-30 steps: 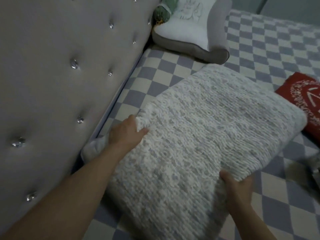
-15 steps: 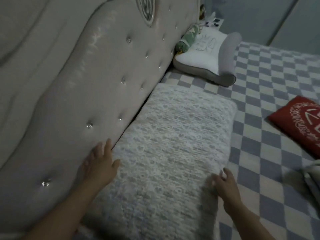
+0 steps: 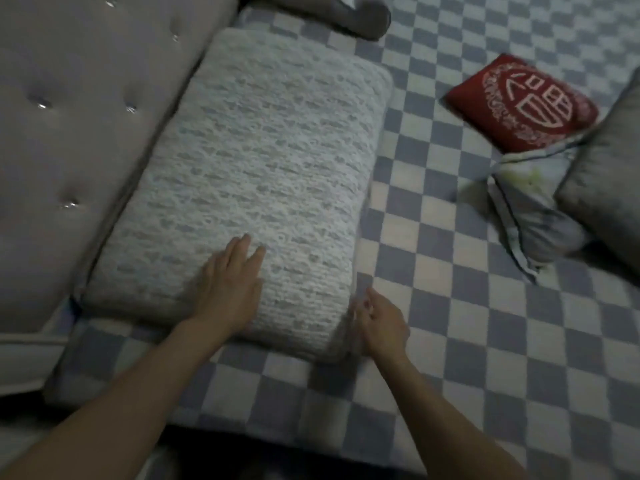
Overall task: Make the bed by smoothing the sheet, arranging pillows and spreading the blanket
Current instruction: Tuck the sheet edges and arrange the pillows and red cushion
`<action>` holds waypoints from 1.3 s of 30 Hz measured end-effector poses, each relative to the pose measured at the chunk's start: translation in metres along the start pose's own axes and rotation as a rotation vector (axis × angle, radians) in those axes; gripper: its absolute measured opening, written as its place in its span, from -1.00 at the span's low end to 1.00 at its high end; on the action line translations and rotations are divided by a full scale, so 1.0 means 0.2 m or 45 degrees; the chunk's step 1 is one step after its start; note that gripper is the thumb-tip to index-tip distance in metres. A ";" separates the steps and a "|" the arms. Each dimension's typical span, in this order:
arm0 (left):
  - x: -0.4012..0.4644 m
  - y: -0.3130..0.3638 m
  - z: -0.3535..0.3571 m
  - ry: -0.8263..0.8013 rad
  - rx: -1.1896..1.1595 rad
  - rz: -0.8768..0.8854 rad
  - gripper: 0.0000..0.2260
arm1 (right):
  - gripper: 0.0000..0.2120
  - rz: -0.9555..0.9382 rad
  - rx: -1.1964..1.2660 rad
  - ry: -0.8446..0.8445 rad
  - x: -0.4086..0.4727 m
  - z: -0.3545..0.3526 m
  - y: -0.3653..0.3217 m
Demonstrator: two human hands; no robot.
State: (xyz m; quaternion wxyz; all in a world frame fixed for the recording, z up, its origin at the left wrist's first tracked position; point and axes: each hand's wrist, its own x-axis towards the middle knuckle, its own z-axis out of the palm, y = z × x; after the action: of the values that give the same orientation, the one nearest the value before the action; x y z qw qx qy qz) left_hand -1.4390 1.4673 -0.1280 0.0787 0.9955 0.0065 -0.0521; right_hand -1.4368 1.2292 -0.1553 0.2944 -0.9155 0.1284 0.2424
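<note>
1. Squarely at centre frame, the white pillow lay flat on the checked sheet, its long left edge touching the tufted headboard; it appeared placed there to sit at the head of the bed.
2. Lower centre, the left hand rested palm-down on the pillow's near end, fingers straight and slightly spread, holding nothing; the flat palm looked suited to pressing or smoothing the cover.
3. Just right of it, the right hand hovered at the pillow's near right corner, fingers loosely curled; motion blur left it unclear whether it touched the corner or gripped anything.
4. At upper right, a red cushion lay well apart from the white pillow, apparently still to be arranged.
5. Below the cushion, a crumpled patterned cloth sat beside a grey pillow at the right edge; the two touched.
6. At the top edge, part of another grey-trimmed pillow showed just beyond the white one.
7. Counted: two hands, one white pillow, one red cushion, two grey pieces, one cloth, one sheet, one headboard.
</note>
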 end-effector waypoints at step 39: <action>0.63 2.06 -0.51 0.031 -0.125 0.918 -0.68 | -0.71 0.105 0.610 0.345 -0.11 -1.74 1.04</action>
State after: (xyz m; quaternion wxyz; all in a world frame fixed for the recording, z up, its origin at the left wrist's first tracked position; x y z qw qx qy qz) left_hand -1.2950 1.0761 0.0225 0.1398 0.9294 -0.3414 -0.0086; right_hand -1.4053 0.8571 0.0041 0.4724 -0.8379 0.2574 0.0925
